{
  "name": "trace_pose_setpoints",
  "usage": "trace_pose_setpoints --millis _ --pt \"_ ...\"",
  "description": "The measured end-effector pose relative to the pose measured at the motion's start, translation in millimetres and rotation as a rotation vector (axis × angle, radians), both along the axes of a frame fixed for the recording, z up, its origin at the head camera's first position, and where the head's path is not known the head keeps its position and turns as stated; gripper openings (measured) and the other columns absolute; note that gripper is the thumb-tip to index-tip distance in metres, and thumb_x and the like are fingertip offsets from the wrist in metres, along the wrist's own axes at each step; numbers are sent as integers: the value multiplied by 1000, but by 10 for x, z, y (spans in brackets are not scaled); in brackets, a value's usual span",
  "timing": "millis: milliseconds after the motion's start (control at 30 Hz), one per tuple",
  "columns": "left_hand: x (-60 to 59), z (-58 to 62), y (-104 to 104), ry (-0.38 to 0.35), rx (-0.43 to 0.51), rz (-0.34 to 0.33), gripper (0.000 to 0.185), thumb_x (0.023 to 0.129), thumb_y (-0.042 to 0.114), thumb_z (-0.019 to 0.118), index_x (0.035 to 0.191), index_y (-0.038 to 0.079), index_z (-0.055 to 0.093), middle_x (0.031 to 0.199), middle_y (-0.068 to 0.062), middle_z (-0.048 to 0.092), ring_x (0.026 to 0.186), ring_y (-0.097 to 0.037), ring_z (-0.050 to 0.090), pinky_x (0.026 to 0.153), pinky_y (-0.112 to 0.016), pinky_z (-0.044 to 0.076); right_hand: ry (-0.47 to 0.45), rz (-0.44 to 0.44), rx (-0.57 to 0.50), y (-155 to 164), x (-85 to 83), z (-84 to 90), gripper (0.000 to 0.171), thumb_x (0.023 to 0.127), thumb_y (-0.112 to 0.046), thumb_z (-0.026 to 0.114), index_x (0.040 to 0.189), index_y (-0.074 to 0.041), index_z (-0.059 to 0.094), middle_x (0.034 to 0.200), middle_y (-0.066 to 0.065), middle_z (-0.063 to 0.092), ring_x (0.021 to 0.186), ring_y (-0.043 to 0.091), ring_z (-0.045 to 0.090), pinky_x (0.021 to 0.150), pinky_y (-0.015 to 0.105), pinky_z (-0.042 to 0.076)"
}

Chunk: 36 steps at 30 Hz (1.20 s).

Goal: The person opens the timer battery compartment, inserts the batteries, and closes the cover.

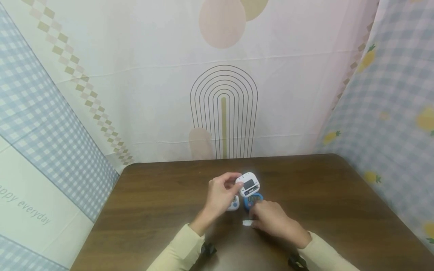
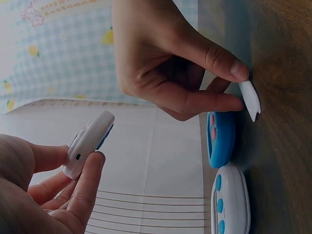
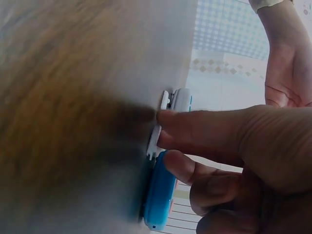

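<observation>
My left hand holds up a white digital timer between thumb and fingers. Its back faces me, with the battery compartment uncovered. Lower down, my right hand pinches one end of a small white battery cover between thumb and index finger, right at the tabletop. Just beyond those fingers lies a blue timer, partly hidden by the right hand in the head view. To its left lies another white timer with blue buttons, partly covered by the left hand.
The dark wooden table ends at a patterned curtain behind it. Checked cloths hang at both sides. A black band shows at the left wrist, and another black band at the right.
</observation>
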<state>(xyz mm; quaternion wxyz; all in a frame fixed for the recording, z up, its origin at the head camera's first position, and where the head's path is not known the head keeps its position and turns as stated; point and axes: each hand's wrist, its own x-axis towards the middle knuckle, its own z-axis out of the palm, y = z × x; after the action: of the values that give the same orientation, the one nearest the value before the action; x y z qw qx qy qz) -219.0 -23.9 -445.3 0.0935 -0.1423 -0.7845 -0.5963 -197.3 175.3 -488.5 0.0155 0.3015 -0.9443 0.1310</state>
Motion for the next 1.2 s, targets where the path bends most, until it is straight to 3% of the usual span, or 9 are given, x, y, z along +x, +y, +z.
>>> trace_pose_setpoints --millis 167,800,1200 --pt "-8 -12 -7 3 2 0 21 93 10 80 114 8 79 100 -8 81 78 -10 73 70 -24 62 14 -7 -6 -13 16 12 24 74 -5 84 67 -20 67 63 -11 50 55 7 41 46 26 35" --pt "-4 -9 -1 -24 20 -27 21 95 10 78 116 7 78 100 -10 80 77 -11 74 66 -23 62 -59 -33 -34 5 0 -12 27 71 -2 83 75 -19 61 66 -11 51 57 6 45 48 25 39" --pt "-14 1 -5 -19 29 -23 22 94 8 79 116 6 78 100 -11 80 77 -11 75 65 -24 63 -115 11 -31 40 -6 12 31 76 -14 88 67 -27 61 64 -17 52 56 2 45 50 23 41"
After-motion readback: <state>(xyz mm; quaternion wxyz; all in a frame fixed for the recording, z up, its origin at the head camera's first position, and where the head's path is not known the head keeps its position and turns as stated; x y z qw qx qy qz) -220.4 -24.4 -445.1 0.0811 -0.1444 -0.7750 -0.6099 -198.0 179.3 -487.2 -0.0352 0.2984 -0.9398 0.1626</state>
